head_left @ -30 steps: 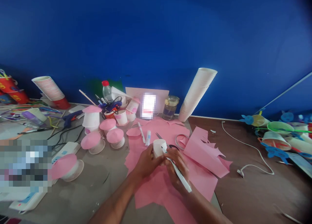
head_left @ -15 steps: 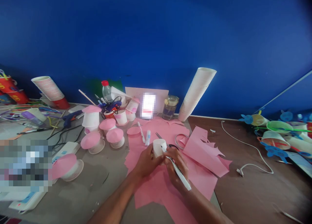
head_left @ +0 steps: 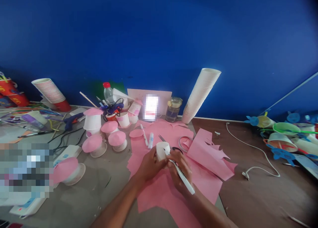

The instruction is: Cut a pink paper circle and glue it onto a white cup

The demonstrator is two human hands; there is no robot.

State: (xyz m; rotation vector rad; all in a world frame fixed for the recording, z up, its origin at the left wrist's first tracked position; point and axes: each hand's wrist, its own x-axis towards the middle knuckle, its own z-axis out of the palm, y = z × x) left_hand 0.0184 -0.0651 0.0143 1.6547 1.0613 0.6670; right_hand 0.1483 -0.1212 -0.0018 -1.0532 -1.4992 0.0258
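Little has shifted since the earlier frame: the hands are held almost where they were, and only the marker's far end and the head view are slightly displaced; a white paper cup (head_left: 161,151) is gripped above a pink paper sheet (head_left: 154,195), its long axis near upright and slightly tilted. It is clenched from the left by the left hand (head_left: 150,165), while a white marker (head_left: 182,176) is grasped in the right hand (head_left: 180,168); the marker's long axis runs diagonally, its upper end brought against the cup's right side. Both hands are in contact with the cup, the right lying just beside its lower edge.

Just behind the cup, scissors (head_left: 162,140) and a tape roll (head_left: 185,143) are laid on the sheet; a cut pink paper piece (head_left: 208,155) is bunched to the right. Pink-capped cups (head_left: 95,143) are grouped on the table (head_left: 104,191) to the left. A glass jar (head_left: 173,109) is seen holding a bluish liquid, though its contents cannot be told for certain; a small red-rimmed cup (head_left: 111,116) is crammed with dark items, which cannot be made out; a tall stack of white cups (head_left: 201,95) leans beyond them.
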